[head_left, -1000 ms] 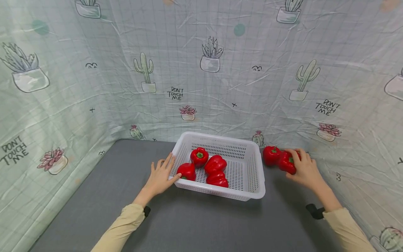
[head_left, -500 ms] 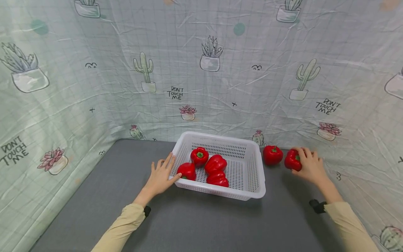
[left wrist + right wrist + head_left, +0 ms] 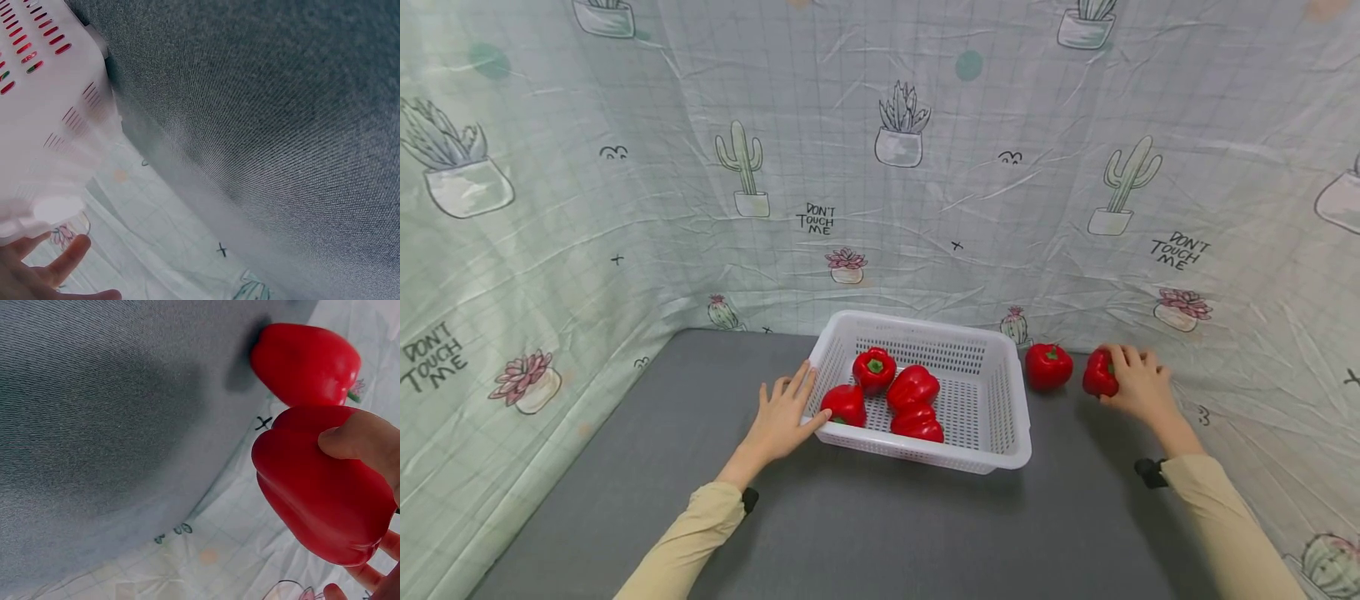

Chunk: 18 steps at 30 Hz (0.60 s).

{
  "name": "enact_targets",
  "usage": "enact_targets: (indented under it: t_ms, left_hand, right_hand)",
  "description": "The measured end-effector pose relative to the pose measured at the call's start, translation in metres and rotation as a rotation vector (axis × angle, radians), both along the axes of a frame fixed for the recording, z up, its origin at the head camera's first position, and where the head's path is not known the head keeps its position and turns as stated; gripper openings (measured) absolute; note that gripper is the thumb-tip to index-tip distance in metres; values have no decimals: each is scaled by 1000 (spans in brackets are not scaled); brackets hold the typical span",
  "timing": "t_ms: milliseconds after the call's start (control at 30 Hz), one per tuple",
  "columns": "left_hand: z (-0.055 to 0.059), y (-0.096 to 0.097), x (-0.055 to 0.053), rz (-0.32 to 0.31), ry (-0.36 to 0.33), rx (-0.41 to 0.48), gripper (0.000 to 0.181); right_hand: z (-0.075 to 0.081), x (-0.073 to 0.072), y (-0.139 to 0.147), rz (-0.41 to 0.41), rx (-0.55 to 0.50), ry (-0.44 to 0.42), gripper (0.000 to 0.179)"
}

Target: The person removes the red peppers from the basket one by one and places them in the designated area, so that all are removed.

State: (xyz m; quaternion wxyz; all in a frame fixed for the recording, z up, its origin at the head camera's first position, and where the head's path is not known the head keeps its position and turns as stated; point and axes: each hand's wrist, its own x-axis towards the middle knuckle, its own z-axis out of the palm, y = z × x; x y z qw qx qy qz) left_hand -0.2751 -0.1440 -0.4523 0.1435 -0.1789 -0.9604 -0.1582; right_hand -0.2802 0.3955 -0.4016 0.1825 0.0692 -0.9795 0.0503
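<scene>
At the far right of the table my right hand [image 3: 1138, 386] grips a red bell pepper [image 3: 1099, 373]. The right wrist view shows the thumb [image 3: 353, 440] across that pepper's side, with other fingers beneath. Just left of it sits a second bell pepper [image 3: 1048, 367], a small gap away. My left hand [image 3: 781, 417] rests with spread fingers on the left rim of a white perforated basket [image 3: 917, 321]. Several red peppers lie in the basket, among them one with its green stem facing up [image 3: 874, 371]. In the left wrist view, fingers [image 3: 69, 259] touch the basket's rim.
The basket stands on a dark grey table [image 3: 880, 533]. A pale cactus-printed sheet [image 3: 820, 150] hangs behind it and along both sides, close to the two peppers at the back right. Bare basket floor [image 3: 966, 408] shows right of the peppers inside.
My right hand, with the bell pepper in its grip, has moved a little to the right, opening a gap from the other loose pepper. The left hand stays on the basket rim.
</scene>
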Motion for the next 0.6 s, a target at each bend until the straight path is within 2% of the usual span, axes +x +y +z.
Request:
enact_targets:
  t_ms: [333,600]
  left_hand:
    - [1,0,0,2,-6,-7,76]
    - [0,0,-1,12,-6,-12,76]
  right_hand:
    - [-4,-21,5,-17,7,-53,81]
    - [-12,-33,12,-28,30,-80,78]
